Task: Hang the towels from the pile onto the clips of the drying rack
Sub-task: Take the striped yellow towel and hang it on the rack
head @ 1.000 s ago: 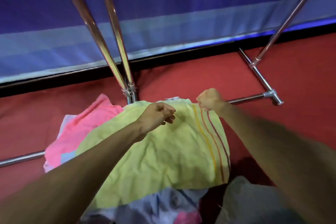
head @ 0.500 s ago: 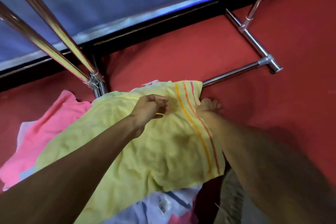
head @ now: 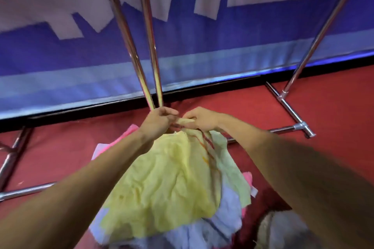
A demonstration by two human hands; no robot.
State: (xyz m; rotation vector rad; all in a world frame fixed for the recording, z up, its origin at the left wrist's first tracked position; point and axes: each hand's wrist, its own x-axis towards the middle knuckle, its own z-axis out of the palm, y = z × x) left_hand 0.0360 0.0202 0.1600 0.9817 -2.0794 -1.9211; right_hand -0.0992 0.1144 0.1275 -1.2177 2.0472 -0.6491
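A yellow towel [head: 166, 180] with orange and red stripes near one edge is lifted by its top edge above the pile [head: 228, 208] of pink, pale blue and white towels on the red floor. My left hand [head: 156, 121] and my right hand [head: 200, 119] both pinch that bunched top edge, close together, just in front of the drying rack's two slanted chrome poles [head: 141, 50]. No clips are in view.
The rack's chrome base bars [head: 291, 110] lie on the red floor [head: 60, 147] at right and left, with another slanted pole [head: 319, 32] at right. A blue and white banner [head: 202, 46] hangs behind. A grey cloth [head: 287, 232] lies at bottom right.
My hands came together and raised the yellow towel's striped edge off the pile. The view tilted up toward the banner.
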